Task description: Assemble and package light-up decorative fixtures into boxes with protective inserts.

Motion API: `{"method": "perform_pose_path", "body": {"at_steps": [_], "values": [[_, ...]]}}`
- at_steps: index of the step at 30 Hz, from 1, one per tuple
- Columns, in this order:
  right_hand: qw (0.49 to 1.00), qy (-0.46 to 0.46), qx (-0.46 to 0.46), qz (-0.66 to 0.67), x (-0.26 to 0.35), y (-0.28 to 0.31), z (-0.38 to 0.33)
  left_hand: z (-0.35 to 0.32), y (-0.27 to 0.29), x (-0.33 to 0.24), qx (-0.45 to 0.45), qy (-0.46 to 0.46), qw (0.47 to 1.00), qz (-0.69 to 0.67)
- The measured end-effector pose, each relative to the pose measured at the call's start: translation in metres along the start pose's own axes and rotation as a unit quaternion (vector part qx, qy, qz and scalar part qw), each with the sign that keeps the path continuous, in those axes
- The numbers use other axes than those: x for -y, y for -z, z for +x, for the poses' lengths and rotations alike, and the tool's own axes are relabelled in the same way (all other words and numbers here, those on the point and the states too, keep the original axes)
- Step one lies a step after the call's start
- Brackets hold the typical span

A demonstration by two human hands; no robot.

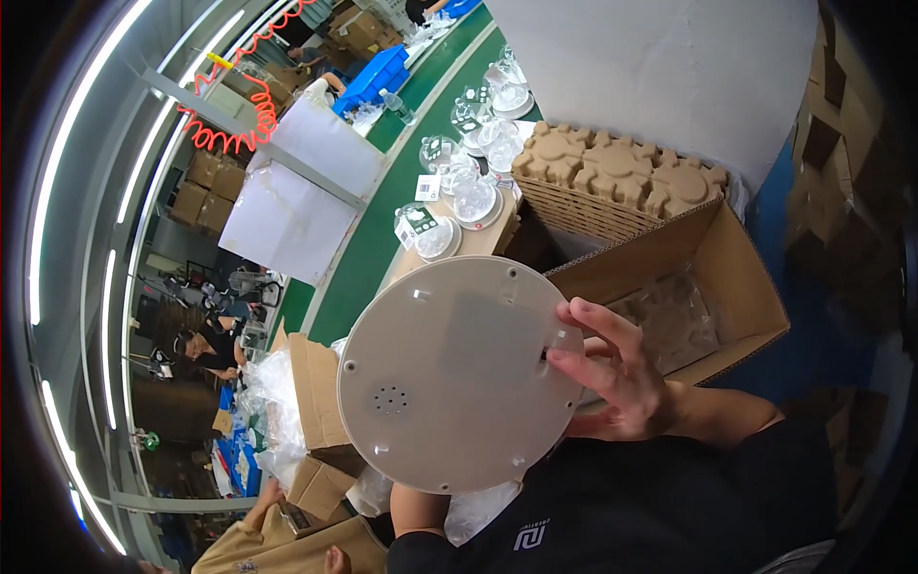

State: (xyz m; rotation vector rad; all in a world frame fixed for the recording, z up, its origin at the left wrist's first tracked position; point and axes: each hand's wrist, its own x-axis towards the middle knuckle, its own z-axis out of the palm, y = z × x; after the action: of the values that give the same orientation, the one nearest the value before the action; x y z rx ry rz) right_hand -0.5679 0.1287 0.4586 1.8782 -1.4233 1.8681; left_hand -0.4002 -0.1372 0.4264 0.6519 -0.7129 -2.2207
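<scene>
Biggest thing here is the green bench (375,222), running off at a slant. Then there's an open cardboard box (746,277) to the right, with a stack of brown pulp trays (612,206) beyond it. The pale round disc (454,373) is held up in front of the wearer's chest. Right grip (626,378) has fingertips on its right edge, by a small clear tab (566,340) (can't tell if it's pinched). Left grip's hidden, so can't tell there either.
</scene>
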Motion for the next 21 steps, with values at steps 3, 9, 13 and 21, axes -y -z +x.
{"method": "perform_pose_path", "body": {"at_steps": [3, 9, 13, 21], "values": [[1.0, 0.0, 0.018, -0.006, -0.004, -0.002, -0.003, 0.0, 0.003, -0.001, -0.027, -0.01, 1.0, -0.006], [0.984, -0.099, 0.078, 0.127, -0.007, 0.016, -0.013, -0.015, -0.001, -0.013, -0.025, -0.289, 0.892, 0.346], [0.892, -0.309, 0.022, 0.328, -0.013, 0.021, -0.021, -0.06, -0.055, -0.045, 0.164, -0.276, 0.883, 0.343], [0.832, -0.471, 0.108, 0.274, -0.015, 0.033, -0.011, -0.072, -0.093, -0.049, 0.1, -0.262, 0.737, 0.615]]}}
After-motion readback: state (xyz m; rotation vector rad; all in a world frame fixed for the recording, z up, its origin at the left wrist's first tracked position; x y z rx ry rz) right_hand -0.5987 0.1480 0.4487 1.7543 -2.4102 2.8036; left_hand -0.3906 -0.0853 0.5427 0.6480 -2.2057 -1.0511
